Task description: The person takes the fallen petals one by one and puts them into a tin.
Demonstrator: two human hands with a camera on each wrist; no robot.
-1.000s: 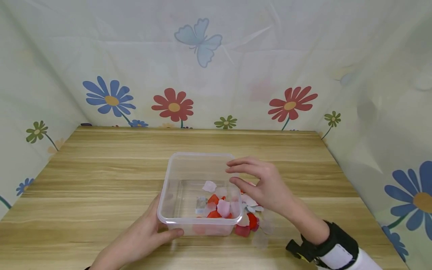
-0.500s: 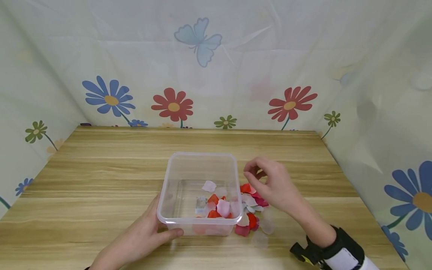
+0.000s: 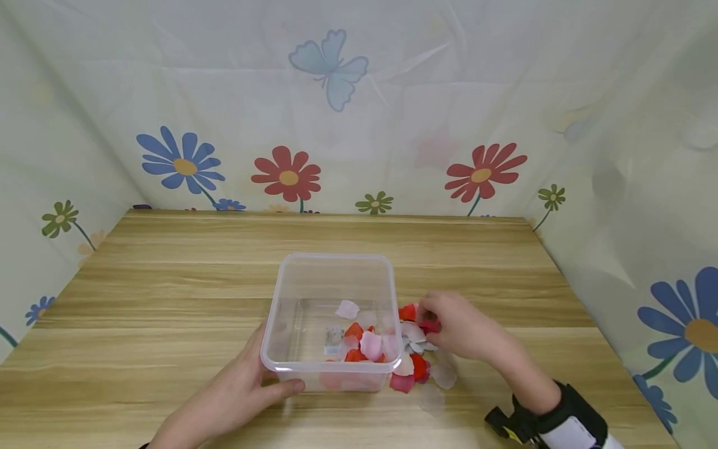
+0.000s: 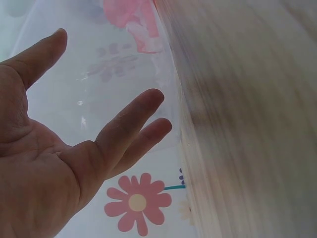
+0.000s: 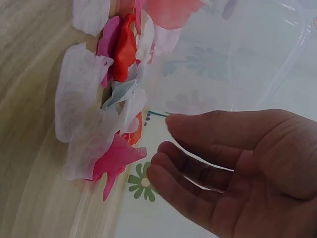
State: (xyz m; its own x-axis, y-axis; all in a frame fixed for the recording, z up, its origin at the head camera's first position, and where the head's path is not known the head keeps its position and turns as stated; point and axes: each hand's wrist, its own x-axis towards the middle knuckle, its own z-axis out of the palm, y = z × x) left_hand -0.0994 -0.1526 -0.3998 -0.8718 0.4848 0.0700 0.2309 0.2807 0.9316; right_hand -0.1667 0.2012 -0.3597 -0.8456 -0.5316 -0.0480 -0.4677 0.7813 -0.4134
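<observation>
While the left hand [image 3: 247, 380] rested against the clear container [image 3: 320, 274] on the desk [image 3: 168, 280], thumb and fingers spread, a small pale patch [image 3: 335, 340] in the container's bottom (too small to read) lay beside the red and pink petals inside [image 3: 370, 346]. The right hand [image 3: 457, 324] reached the loose petals [image 3: 415, 342] just right of the container; the right wrist view showed its thumb parted from its bent fingers near a dark pink petal [image 5: 116, 154], which the head view partly hid.
</observation>
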